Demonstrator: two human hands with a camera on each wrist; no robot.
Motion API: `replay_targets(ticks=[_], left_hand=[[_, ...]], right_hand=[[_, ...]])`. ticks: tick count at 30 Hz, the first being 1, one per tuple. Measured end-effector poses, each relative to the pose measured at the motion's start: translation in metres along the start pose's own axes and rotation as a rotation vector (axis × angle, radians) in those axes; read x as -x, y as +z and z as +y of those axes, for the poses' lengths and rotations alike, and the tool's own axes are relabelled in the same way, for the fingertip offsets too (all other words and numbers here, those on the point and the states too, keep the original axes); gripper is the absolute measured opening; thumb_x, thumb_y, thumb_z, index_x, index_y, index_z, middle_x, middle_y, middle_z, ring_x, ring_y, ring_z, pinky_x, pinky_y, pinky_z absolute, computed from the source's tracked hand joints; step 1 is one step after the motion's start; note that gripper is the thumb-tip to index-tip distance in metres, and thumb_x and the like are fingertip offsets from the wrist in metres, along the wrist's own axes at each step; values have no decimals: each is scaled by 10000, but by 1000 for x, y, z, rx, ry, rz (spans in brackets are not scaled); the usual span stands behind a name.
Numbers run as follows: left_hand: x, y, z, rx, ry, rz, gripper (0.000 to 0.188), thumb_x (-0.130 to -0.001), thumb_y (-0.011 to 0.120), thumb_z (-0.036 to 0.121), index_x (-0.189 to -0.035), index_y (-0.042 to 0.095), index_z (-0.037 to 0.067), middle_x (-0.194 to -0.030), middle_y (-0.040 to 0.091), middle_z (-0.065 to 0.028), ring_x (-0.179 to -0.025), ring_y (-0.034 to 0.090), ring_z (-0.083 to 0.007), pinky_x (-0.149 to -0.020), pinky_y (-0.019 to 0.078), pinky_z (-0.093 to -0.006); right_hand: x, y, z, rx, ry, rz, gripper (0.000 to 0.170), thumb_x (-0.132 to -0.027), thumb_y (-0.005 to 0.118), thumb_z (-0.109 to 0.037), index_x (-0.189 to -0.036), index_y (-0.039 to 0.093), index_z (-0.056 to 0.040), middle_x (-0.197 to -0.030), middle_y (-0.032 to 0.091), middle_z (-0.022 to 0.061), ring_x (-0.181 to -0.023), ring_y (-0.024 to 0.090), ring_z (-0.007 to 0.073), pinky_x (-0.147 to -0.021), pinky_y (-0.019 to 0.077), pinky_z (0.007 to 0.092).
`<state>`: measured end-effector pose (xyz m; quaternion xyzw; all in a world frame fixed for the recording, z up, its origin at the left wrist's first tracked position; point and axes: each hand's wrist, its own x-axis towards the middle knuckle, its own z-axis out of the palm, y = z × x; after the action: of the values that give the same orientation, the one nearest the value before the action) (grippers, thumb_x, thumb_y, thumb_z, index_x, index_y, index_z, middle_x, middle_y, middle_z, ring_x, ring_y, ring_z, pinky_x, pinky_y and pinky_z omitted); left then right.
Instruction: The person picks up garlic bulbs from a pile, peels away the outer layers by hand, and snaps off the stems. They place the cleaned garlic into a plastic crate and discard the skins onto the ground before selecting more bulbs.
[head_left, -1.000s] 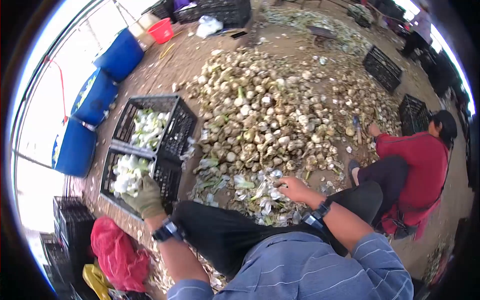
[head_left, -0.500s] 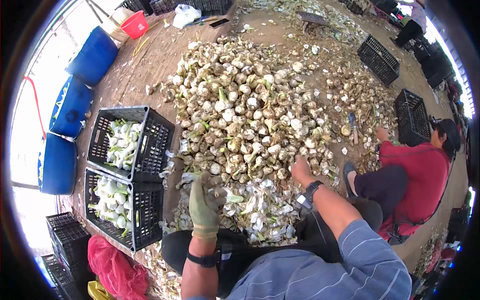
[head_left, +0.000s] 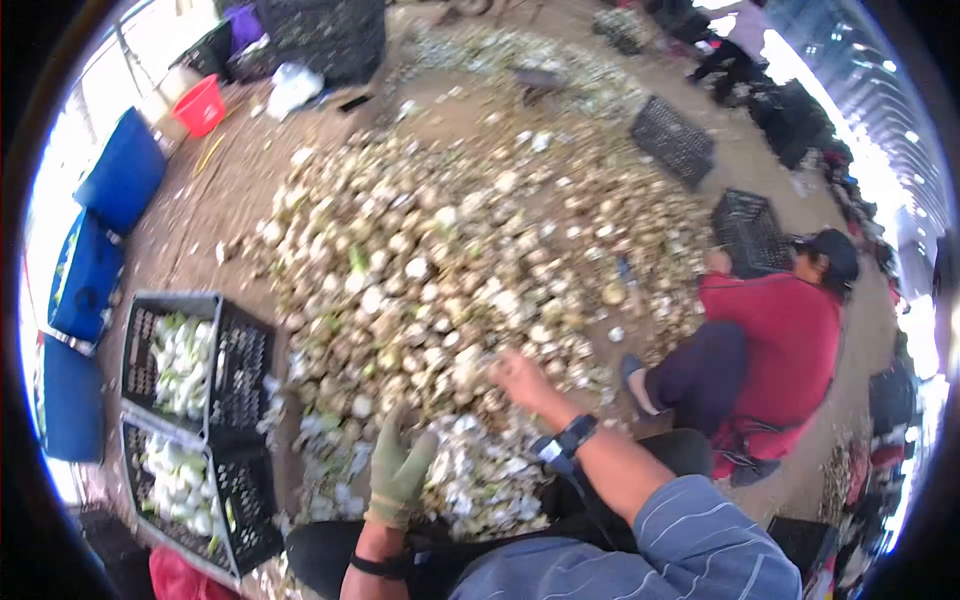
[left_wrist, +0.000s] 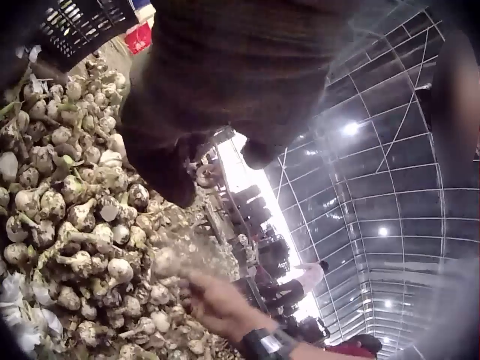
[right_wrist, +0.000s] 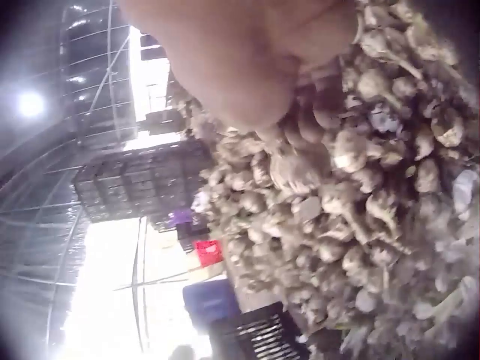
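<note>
A broad pile of garlic bulbs [head_left: 410, 270], dirty and with stubs of stem, covers the ground ahead. My bare right hand [head_left: 522, 382] is over its near side. In the right wrist view its curled fingers pinch a garlic bulb [right_wrist: 298, 171], which shows blurred at the fingertips in the left wrist view. My gloved left hand [head_left: 398, 470] is raised at the pile's near edge, thumb spread from the fingers and nothing between them. Loose white garlic skins [head_left: 490, 475] lie between the hands and my legs.
Two black crates [head_left: 215, 390] with cleaned white garlic stand at the left. Blue barrels [head_left: 120, 170] and a red bucket [head_left: 200, 105] are beyond them. A person in red [head_left: 770, 350] crouches at the right beside an upright black crate [head_left: 750, 230].
My left hand has gone from the near crate of cleaned garlic to the pile's edge, its fingers now spread. My right hand has moved forward over the pile and pinches a bulb. The head view has turned right.
</note>
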<state>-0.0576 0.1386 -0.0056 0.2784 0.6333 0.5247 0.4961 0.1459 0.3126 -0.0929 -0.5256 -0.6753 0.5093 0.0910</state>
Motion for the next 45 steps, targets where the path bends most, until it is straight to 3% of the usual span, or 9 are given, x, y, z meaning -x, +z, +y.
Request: replay_targets(ticks=[6,11,18,22,23,28,32,40,45], left_hand=[[26,21,10,-2,-60,-210,720,-830,757,117,-1420,395,-82,-1171,618,-103,-922,616,-114,-765,518,-226],[65,34,2,225,71,-158,562,-806,748,-20,-1296,474,-49,-1102,625,-84,-941,624,-133,-802,538,-268],[94,41,-26,-164,394,-41,531,-771,780,39,-1212,495,-36,-1045,651,-99,-909,638,-123,-795,553,-273],[109,42,-24,0,285,-35,548,-739,813,115,-1175,529,-57,-1013,666,-117,-853,651,-122,-748,549,-270],[109,40,-22,-144,420,-11,546,-734,812,95,-1170,527,-67,-1014,671,-129,-856,660,-127,-726,558,-274],[111,28,-13,329,43,-231,451,-789,701,80,-1173,543,-96,-963,679,-135,-775,674,-167,-692,566,-290],[110,26,-18,547,-57,-326,417,-814,626,89,-1171,555,-114,-925,679,-132,-716,670,-190,-676,573,-300],[107,25,-26,458,94,-161,519,-829,613,18,-1322,456,-20,-1058,618,-89,-831,626,-148,-658,528,-255],[105,6,-34,707,-120,-317,534,-848,671,452,-1187,630,42,-758,629,14,-533,545,-83,-437,412,-198]], right_hand=[[96,3,-57,-701,-71,-294,289,-957,662,-188,-1179,567,-29,-932,650,22,-734,583,88,-613,478,240],[145,33,-49,-873,-47,-231,352,-966,645,-172,-1258,528,-15,-895,618,-5,-623,502,33,-500,404,205],[175,43,-48,-862,-60,-170,362,-936,582,-92,-1275,504,8,-876,616,4,-568,468,25,-448,354,199],[177,59,-44,-920,-186,-114,358,-919,572,-73,-1256,511,31,-918,637,44,-645,552,64,-497,431,227],[173,63,-32,-819,-186,-111,351,-917,572,-71,-1247,516,34,-948,638,48,-694,566,70,-545,452,228],[189,44,-37,-377,-382,-45,404,-904,575,-70,-1284,506,50,-1105,631,69,-954,585,97,-803,494,253],[211,29,-62,-524,-195,-198,466,-924,657,-168,-1306,498,46,-1165,621,83,-1057,565,138,-921,470,304],[190,52,-59,-310,-267,-82,325,-954,683,-206,-1185,570,-7,-1018,615,39,-945,551,82,-814,487,275],[197,32,-80,0,-659,-190,216,-921,685,-168,-1069,614,-28,-943,636,90,-907,620,212,-827,487,343]])
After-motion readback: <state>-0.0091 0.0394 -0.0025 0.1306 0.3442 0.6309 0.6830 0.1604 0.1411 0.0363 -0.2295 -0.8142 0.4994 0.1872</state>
